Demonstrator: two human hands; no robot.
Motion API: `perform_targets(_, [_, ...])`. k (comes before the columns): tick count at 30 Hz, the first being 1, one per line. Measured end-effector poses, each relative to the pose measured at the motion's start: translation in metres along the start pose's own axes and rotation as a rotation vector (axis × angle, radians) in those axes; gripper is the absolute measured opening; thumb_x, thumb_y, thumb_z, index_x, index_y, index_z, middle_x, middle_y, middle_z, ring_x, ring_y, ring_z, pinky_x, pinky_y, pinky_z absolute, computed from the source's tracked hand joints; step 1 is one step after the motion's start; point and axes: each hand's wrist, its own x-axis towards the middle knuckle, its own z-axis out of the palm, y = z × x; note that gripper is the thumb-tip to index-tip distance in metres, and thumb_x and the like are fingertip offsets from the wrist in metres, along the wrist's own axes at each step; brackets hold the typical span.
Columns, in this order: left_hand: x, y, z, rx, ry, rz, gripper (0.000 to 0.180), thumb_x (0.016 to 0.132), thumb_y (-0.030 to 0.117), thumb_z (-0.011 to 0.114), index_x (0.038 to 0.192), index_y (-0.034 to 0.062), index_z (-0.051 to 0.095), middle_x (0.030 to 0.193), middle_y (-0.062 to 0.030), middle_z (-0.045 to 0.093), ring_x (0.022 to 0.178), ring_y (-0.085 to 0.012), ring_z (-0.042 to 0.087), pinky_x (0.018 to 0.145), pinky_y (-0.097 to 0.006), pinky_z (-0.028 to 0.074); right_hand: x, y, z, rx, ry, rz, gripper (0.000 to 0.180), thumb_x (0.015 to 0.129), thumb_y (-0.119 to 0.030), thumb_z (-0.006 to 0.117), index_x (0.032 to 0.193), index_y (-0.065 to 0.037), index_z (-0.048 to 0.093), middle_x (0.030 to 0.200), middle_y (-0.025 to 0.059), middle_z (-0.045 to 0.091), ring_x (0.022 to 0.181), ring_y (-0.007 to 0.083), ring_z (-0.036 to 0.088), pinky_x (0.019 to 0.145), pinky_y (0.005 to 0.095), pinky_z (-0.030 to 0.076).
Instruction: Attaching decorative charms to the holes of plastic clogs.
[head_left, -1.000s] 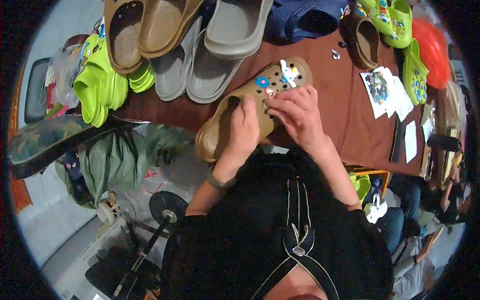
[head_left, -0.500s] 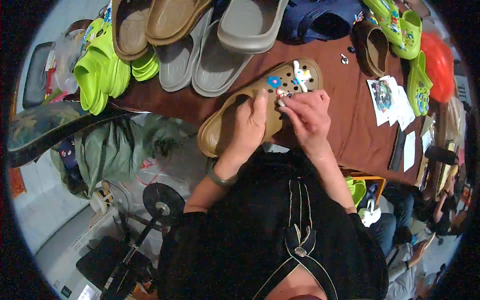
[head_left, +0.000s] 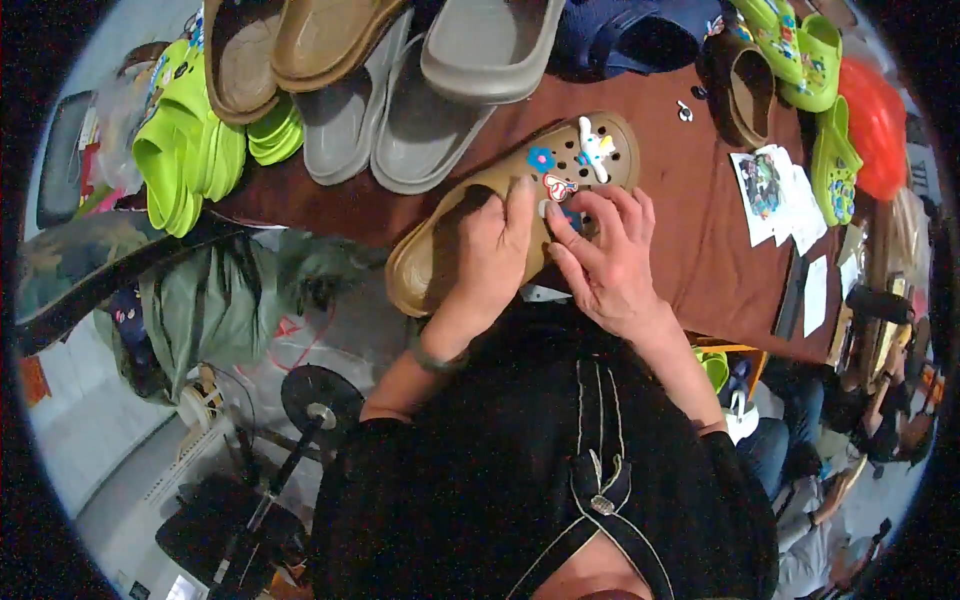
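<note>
A tan clog with round holes in its toe lies tilted at the brown table's front edge. My left hand grips it, thumb along the upper and the other fingers hidden inside the foot opening. The toe carries a blue flower charm, a white figure charm and a red-and-white baseball charm. Beside the last one my right hand has thumb and bent fingers closed at the clog's side, on a small white-and-blue charm that they partly cover.
Grey slides, brown slides and lime green clogs line the table's far left. A navy clog stands at the back. Printed cards and a red bag lie right. A loose charm rests behind the toe.
My right fingers have come down onto the clog's side with the small charm, and the hand has opened out somewhat. The clog and left hand sit slightly further left in view.
</note>
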Motion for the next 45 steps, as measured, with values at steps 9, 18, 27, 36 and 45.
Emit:
perform_targets(9, [0.001,-0.019,0.004,-0.017,0.002,0.143,0.031,0.096,0.023,0.052,0.094,-0.0066,0.060,0.074,-0.0217,0.063,0.062,-0.0250,0.061,0.058,-0.037,0.046,0.007,-0.005,0.013,-0.099,-0.097,-0.070,0.035,0.082,-0.024,0.061,0.110,-0.003,0.062,0.120,0.0098,0.049,0.114,0.0262,0.044,0.097,0.0585,0.027])
perform_targets(18, [0.006,-0.017,-0.005,-0.128,-0.127,-0.002,0.023,0.094,0.017,0.057,0.104,-0.0035,0.061,0.097,-0.0033,0.065,0.085,-0.0070,0.057,0.075,-0.025,0.047,0.009,-0.008,0.020,0.030,0.020,0.031,0.027,0.084,-0.021,0.058,0.106,-0.005,0.063,0.114,0.0091,0.051,0.110,0.0275,0.044,0.095,0.0555,0.028])
perform_targets(27, [0.009,0.000,-0.010,-0.293,-0.315,-0.111,0.025,0.090,0.014,0.062,0.111,0.0016,0.062,0.101,-0.0023,0.065,0.088,-0.0092,0.059,0.079,-0.025,0.046,0.001,0.028,0.006,0.636,-0.034,0.260,0.021,0.088,-0.023,0.056,0.098,-0.013,0.072,0.107,0.0023,0.060,0.110,0.0222,0.048,0.100,0.0407,0.027])
perform_targets(36, [0.017,-0.001,-0.010,0.098,-0.251,0.032,0.030,0.083,0.013,0.065,0.109,-0.0022,0.060,0.097,-0.0094,0.067,0.084,-0.0172,0.063,0.076,-0.031,0.049,0.010,0.021,0.014,0.433,0.203,0.155,0.029,0.073,-0.021,0.073,0.099,-0.009,0.066,0.104,0.0079,0.059,0.101,0.0285,0.052,0.087,0.0407,0.039])
perform_targets(45, [0.020,0.003,-0.003,0.329,-0.174,-0.138,0.029,0.081,0.013,0.066,0.105,-0.0024,0.062,0.097,-0.0058,0.066,0.082,-0.0118,0.061,0.072,-0.027,0.049,0.012,0.019,0.020,0.328,0.112,0.047,0.030,0.077,-0.017,0.069,0.105,-0.009,0.062,0.103,0.0082,0.057,0.100,0.0263,0.052,0.086,0.0414,0.036])
